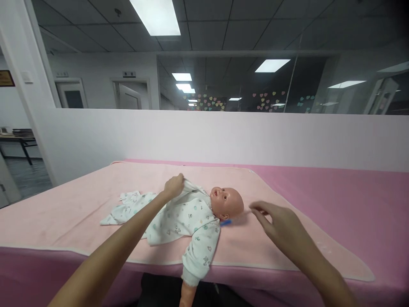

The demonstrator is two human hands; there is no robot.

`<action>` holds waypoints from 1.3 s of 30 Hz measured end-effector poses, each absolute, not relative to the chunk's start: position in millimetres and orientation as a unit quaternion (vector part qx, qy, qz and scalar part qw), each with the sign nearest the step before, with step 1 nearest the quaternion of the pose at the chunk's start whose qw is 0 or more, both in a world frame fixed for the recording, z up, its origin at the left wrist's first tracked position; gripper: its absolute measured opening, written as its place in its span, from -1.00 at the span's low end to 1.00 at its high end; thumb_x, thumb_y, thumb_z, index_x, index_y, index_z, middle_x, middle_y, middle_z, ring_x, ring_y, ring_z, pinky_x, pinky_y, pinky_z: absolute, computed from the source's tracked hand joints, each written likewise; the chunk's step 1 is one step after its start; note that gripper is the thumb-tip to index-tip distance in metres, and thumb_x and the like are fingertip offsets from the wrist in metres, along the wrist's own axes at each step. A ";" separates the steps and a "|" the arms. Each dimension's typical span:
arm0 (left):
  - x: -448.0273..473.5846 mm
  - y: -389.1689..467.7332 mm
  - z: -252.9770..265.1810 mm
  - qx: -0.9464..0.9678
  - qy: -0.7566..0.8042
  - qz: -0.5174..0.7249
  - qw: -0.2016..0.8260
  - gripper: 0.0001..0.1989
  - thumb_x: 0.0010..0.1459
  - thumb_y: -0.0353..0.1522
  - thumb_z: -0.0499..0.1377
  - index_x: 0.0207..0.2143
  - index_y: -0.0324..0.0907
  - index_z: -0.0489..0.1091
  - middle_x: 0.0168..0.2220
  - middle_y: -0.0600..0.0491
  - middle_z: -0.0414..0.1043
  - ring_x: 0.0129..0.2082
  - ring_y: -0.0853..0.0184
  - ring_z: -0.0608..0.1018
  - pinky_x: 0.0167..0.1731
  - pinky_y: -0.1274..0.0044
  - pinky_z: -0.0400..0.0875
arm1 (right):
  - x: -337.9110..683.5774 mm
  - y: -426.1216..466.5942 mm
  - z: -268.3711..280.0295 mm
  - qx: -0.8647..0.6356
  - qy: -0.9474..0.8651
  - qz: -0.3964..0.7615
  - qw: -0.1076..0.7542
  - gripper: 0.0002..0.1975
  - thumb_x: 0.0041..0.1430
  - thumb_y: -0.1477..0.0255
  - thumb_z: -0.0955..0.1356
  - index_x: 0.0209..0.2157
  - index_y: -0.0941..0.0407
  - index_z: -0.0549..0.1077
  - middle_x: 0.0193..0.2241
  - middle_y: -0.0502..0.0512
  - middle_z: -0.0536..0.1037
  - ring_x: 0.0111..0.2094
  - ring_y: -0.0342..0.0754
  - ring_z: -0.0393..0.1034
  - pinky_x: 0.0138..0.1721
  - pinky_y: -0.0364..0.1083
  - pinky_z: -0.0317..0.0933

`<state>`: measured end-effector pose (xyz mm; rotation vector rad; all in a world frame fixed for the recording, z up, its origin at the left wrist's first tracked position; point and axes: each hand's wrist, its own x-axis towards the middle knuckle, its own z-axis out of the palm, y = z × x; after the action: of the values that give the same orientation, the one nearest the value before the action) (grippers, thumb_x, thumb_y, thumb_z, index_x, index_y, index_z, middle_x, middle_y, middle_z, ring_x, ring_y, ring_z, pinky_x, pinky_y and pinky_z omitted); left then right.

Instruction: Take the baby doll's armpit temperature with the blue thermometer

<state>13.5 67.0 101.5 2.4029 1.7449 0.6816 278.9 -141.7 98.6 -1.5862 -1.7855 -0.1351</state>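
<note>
A baby doll [228, 202] lies on its back across a peach-coloured mat, its head to the right and one arm hanging over the near edge. It wears a white printed shirt [179, 217], with matching trousers [131, 207] to the left. At the doll's far side, my left hand [174, 186] is closed on the shirt and lifts the cloth near the shoulder. My right hand [271, 217] is held to the right of the doll's head, apart from it, with thumb and fingertips close together. Whether anything is between those fingertips cannot be made out. A small blue piece [225, 222] shows under the doll's neck.
The peach mat [79, 204] lies over a pink cover [351, 204] on the table. Behind it rises a white half wall [223, 136] with glass above. Far left, a dark-legged table [19, 138] stands beyond an opening.
</note>
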 end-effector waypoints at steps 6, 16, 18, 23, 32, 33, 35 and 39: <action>35.8 60.4 138.7 0.855 0.469 0.161 -0.152 -0.77 0.16 -0.46 -0.07 -0.14 -0.17 0.25 -0.22 -0.09 0.40 -0.25 0.16 0.48 -0.31 0.41 0.27 | 204.0 -51.2 121.5 -0.650 -0.670 -0.015 0.359 -0.76 0.15 0.47 0.20 -0.27 0.11 0.48 -0.32 0.11 0.55 -0.31 -0.08 0.41 -0.31 -0.17 0.16; 19.7 50.7 121.6 0.886 0.322 0.059 -0.329 -0.80 0.23 -0.31 -0.07 -0.29 -0.22 0.28 -0.40 0.00 0.37 -0.46 0.34 0.48 -0.55 0.58 0.21 | 151.7 32.1 102.9 -0.689 -0.693 0.031 0.208 -0.72 0.18 0.30 0.26 -0.16 0.19 0.37 -0.24 0.11 0.45 -0.27 -0.09 0.38 -0.27 -0.07 0.25; 5.7 56.9 123.4 0.890 0.345 0.062 -0.293 -0.78 0.16 -0.24 0.04 -0.21 -0.19 0.27 -0.29 -0.02 0.37 -0.38 0.30 0.49 -0.51 0.58 0.23 | 157.6 36.1 103.7 -0.683 -0.704 0.017 0.193 -0.81 0.15 0.40 0.28 -0.23 0.18 0.43 -0.29 0.16 0.49 -0.27 -0.04 0.39 -0.33 -0.12 0.18; -50.5 68.0 147.8 0.849 0.492 0.075 -0.178 -0.89 0.06 -0.43 0.06 -0.43 -0.16 0.38 -0.35 -0.01 0.37 -0.38 0.28 0.46 -0.41 0.53 0.24 | 178.8 27.6 110.0 -0.635 -0.751 -0.072 0.168 -0.78 0.11 0.54 0.21 -0.37 0.19 0.49 -0.35 0.26 0.51 -0.26 0.00 0.36 -0.37 -0.14 0.09; -47.2 45.0 158.5 0.807 0.527 -0.015 0.267 -0.86 -0.39 -0.37 0.32 -0.63 -0.11 0.47 -0.60 0.11 0.44 -0.52 0.28 0.45 -0.50 0.53 0.28 | 215.9 -11.2 87.4 -0.506 -0.833 -0.107 0.194 -0.69 0.06 0.61 0.17 -0.41 0.11 0.52 -0.23 0.13 0.47 -0.11 -0.01 0.23 0.11 0.13 -0.25; -37.3 49.6 154.0 0.821 0.513 -0.005 0.248 -0.87 -0.36 -0.33 0.31 -0.61 -0.11 0.48 -0.58 0.10 0.46 -0.51 0.28 0.46 -0.49 0.53 0.28 | 224.2 -10.5 85.3 -0.520 -0.821 -0.075 0.224 -0.69 0.09 0.57 0.16 -0.36 0.11 0.52 -0.21 0.12 0.47 -0.10 -0.02 0.24 0.10 0.13 -0.24; -16.5 64.6 139.6 0.840 0.507 0.071 0.182 -0.84 -0.19 -0.24 0.22 -0.53 -0.13 0.49 -0.51 0.06 0.49 -0.44 0.28 0.48 -0.43 0.54 0.30 | 242.3 -6.0 81.4 -0.545 -0.789 0.018 0.284 -0.69 0.14 0.46 0.15 -0.29 0.11 0.50 -0.21 0.11 0.49 -0.13 -0.03 0.29 0.03 0.05 -0.04; 14.3 100.8 92.8 0.805 0.561 0.168 0.101 -0.65 0.04 -0.19 0.02 -0.20 -0.15 0.43 -0.18 -0.04 0.47 -0.16 0.20 0.45 -0.16 0.46 0.26 | 273.5 8.7 69.1 -0.540 -0.712 0.224 0.389 -0.64 0.10 0.17 0.21 -0.35 0.12 0.50 -0.29 0.09 0.53 -0.24 -0.02 0.36 -0.22 -0.09 0.17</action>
<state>14.3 100.8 92.8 2.3779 1.6567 0.4953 273.5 8.7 69.1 -1.3732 -1.8119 0.5685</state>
